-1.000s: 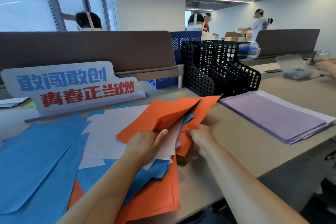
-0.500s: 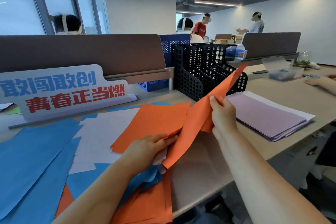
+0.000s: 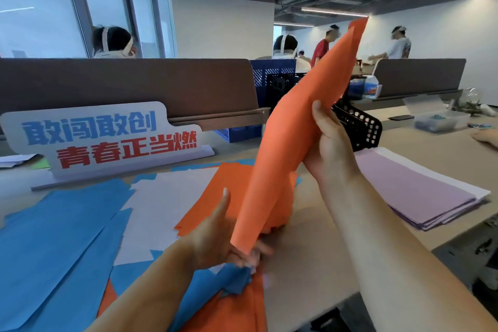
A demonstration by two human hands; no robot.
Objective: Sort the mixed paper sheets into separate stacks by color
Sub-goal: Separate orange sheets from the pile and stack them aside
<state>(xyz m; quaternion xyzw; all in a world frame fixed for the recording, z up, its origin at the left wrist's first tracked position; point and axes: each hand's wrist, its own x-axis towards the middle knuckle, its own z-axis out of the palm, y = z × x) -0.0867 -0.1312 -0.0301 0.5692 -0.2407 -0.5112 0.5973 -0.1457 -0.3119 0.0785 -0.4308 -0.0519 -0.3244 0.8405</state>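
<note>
While our right hand point(image 3: 332, 151) is pinching the big orange paper sheet point(image 3: 293, 127) along its right edge, thumb flat on the near face and fingers curled behind, the sheet is standing up off the desk and bowing into a long curve, top corner way up in the air. Our left hand point(image 3: 215, 234) is sitting down at the sheet's bottom end with the thumb sticking up, but the fingers are a blur, so we can't tell whether it's actually gripping anything. Underneath, the messy pile of blue, white and orange paper point(image 3: 167, 205) is spreading over the tan desk point(image 3: 310, 272), and a tidy stack of lilac paper point(image 3: 409, 191) is lying off to the right. We're guessing this sheet is feather-light, floppy and quick to crease. So we're thinking a hold on two edges or corners is going to keep it flat, and a gentle pinch is plenty.
</note>
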